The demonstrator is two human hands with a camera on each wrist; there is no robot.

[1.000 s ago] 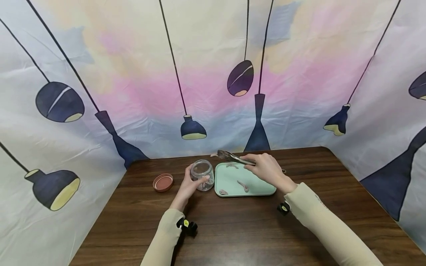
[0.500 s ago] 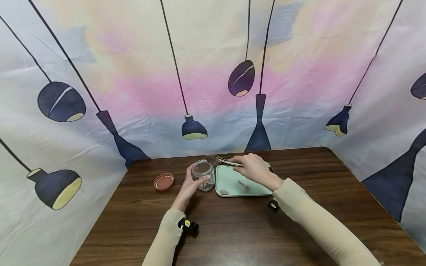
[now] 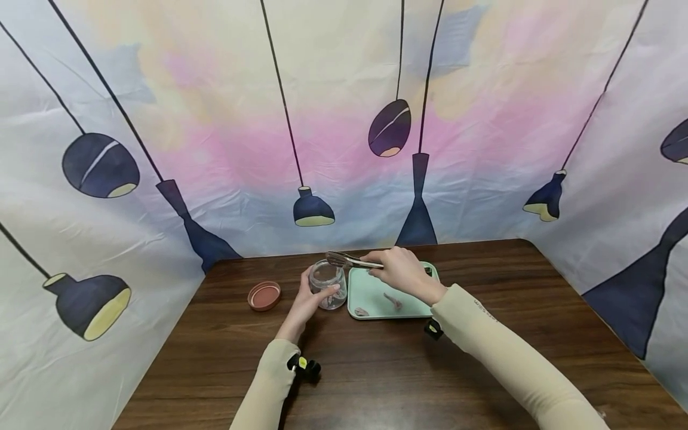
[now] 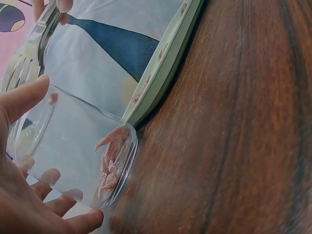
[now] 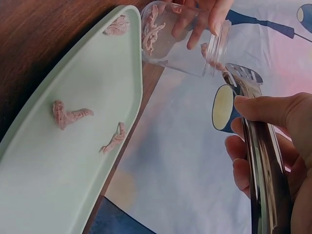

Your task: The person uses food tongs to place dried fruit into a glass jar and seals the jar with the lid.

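My left hand (image 3: 306, 300) grips a clear open jar (image 4: 80, 141) from its left side, fingers and thumb round the wall. Several shrivelled pinkish pieces (image 4: 114, 156) lie at the jar's bottom. My right hand (image 3: 402, 270) holds slotted metal tongs (image 5: 265, 161), their tips over the jar's mouth. One pinkish strip (image 5: 213, 59) is pinched at the tongs' end and reaches into the opening. Right of the jar lies a pale green tray (image 3: 414, 309). In the right wrist view it bears a crumpled piece (image 5: 117, 26), a bent piece (image 5: 68, 114) and a thin strip (image 5: 115, 139).
A reddish-brown round lid (image 3: 264, 296) lies on the wooden table (image 3: 355, 370), left of the jar. Behind the table hangs a cloth backdrop (image 3: 236, 143) printed with dark lamps. A small black device is strapped at each wrist.
The tongs, with the pinkish strip, have moved left with my right hand from beyond the tray's far edge to over the jar's mouth. My left hand and the jar have stayed in place.
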